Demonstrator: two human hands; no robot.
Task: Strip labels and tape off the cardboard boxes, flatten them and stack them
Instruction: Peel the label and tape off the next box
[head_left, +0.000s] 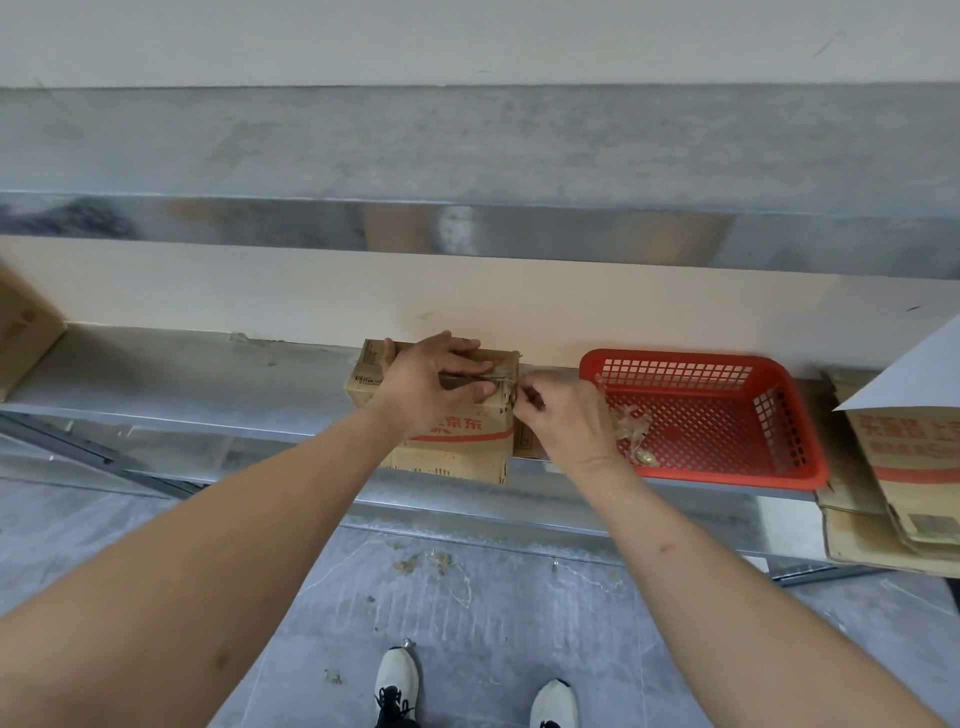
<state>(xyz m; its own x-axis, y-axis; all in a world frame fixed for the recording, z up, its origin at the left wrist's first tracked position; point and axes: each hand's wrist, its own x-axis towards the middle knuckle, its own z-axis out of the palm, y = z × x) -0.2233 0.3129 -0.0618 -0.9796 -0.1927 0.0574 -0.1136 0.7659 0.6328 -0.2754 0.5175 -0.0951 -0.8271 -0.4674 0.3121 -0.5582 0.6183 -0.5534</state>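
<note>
right grip (524, 402) pinches tape (498, 383) (box edge) | left hand (434, 382) presses box (457, 441)

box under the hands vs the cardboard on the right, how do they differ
The box under the hands stands assembled; the cardboard on the right lies flattened in a stack. The left hand holds the box while the right hand pinches its tape; nobody touches the stack. Both are brown with red print.

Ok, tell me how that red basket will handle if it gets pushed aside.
The red basket is perforated plastic holding only a few tape scraps, so it is probably light and should slide easily. Its low, wide shape makes tipping unlikely.
</note>
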